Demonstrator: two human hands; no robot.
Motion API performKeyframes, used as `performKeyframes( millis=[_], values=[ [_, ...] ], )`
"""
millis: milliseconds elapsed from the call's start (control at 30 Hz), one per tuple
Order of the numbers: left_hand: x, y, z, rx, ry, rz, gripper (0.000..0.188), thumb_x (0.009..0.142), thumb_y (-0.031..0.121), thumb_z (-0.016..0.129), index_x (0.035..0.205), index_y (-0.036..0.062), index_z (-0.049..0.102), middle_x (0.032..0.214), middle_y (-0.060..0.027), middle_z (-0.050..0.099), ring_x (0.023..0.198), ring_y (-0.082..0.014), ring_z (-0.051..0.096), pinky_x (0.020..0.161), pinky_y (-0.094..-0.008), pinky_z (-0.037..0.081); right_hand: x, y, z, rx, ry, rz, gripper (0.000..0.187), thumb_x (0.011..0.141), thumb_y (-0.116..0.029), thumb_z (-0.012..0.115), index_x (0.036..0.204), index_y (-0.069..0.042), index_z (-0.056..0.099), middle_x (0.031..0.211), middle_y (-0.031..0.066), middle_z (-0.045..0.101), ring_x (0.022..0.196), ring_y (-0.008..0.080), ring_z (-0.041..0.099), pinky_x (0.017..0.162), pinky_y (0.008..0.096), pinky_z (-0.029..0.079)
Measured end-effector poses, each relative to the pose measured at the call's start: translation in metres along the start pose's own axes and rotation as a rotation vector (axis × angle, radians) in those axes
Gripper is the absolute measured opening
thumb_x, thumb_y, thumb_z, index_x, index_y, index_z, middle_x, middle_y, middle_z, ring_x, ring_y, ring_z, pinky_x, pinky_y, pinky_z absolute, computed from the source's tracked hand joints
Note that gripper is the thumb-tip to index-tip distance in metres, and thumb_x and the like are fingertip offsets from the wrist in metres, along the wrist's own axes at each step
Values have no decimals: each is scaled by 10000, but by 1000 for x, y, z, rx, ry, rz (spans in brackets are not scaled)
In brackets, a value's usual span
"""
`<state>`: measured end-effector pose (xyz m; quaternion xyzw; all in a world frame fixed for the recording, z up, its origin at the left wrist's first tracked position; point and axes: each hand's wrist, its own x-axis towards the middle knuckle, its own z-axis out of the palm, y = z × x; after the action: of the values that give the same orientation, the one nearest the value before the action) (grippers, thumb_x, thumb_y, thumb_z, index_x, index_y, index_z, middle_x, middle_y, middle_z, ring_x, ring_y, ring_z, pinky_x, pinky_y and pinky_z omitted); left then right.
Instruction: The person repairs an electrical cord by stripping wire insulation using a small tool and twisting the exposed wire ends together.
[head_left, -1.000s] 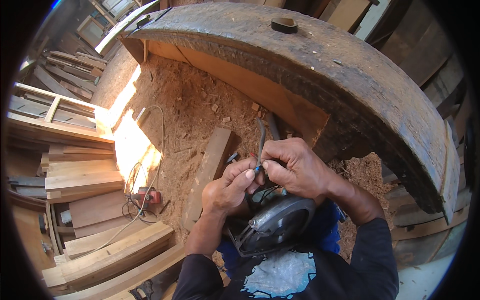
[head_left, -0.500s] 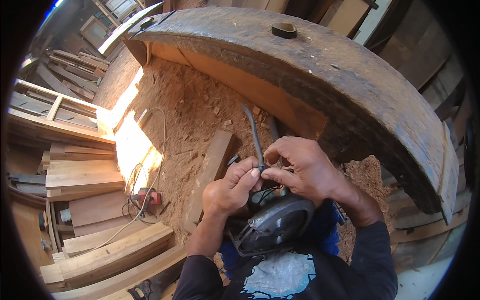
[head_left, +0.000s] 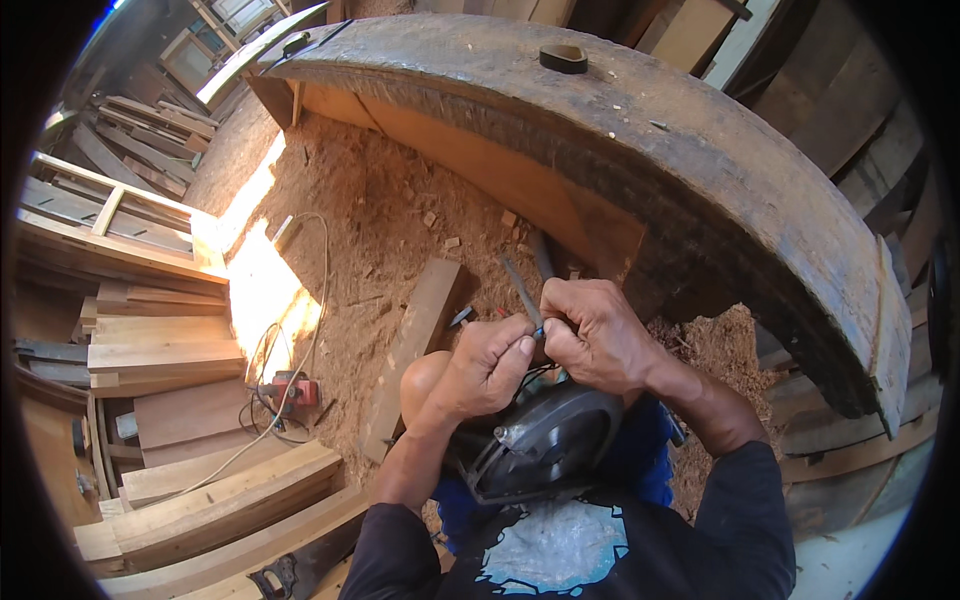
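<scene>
From where I stand, the cable (head_left: 521,287) extends just beyond the saw (head_left: 555,445). Left hand (head_left: 490,365): closed, pinching the cable beside its blue bit (head_left: 539,331). Right hand (head_left: 598,335): closed, pinching the same spot. Caution: the saw appears to rest loose on the lap; a shifted knee could tip it and strain the wires (head_left: 533,380).

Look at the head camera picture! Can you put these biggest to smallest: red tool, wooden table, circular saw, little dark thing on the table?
1. Wooden table
2. Circular saw, though being nearer the camera may make it look bigger
3. Red tool and little dark thing: too alike to rank
</scene>
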<state>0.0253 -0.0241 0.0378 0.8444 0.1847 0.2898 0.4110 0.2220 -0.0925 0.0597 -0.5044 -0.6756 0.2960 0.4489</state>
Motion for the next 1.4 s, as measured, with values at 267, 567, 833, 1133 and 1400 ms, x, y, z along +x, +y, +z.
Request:
performKeyframes(
  millis=[267, 567, 833, 1133, 1400],
  values=[
    [-9, -12, -7, -417, -71, -218, 341, 1032, 270, 488, 835, 16, 602, 637, -2, 496, 581, -80, 462, 528, -284, 366, 9, 13, 10, 398, -37, 111, 97, 861, -68, 547, 780, -21, 519, 659, -5, 478, 641, 76, 445, 564, 308, 388],
    [-13, -16, -4, -593, 4, -261, 347, 1042, 311, 488, 884, 31, 621, 689, 37, 495, 622, -59, 437, 579, -239, 361, 13, -9, -7, 153, -104, 99, 65, 892, -95, 657, 903, -34, 636, 835, 82, 651, 757, 225, 609, 698, 372, 495],
    [-11, -12, -7, -699, -21, -268, 337, 1077, 309, 519, 969, 12, 635, 785, 4, 557, 646, -60, 475, 614, -209, 401, 16, 9, -14, -450, 2, -374, 274, 828, -131, 762, 1092, -119, 689, 1071, 91, 673, 1027, 302, 630, 952, 449, 452],
    [-1, 20, 6, 331, 290, 31, 117, 952, 34, 649, 1068, 21, 649, 808, -150, 634, 692, -337, 653, 619, -403, 519, -1, -28, -26, -510, -6, -203, 172, 817, -147, 748, 894, -76, 611, 753, 105, 619, 717, 362, 659, 587, 471, 488],
    [-2, 3, -17, -36, -5, -32, 134, 1013, 109, 579, 1013, 1, 658, 773, -102, 613, 667, -217, 612, 596, -333, 485, 23, -9, -19, -332, 61, -341, 149, 832, -130, 742, 807, -61, 612, 689, 117, 615, 688, 377, 640, 567, 453, 458]
  ],
)
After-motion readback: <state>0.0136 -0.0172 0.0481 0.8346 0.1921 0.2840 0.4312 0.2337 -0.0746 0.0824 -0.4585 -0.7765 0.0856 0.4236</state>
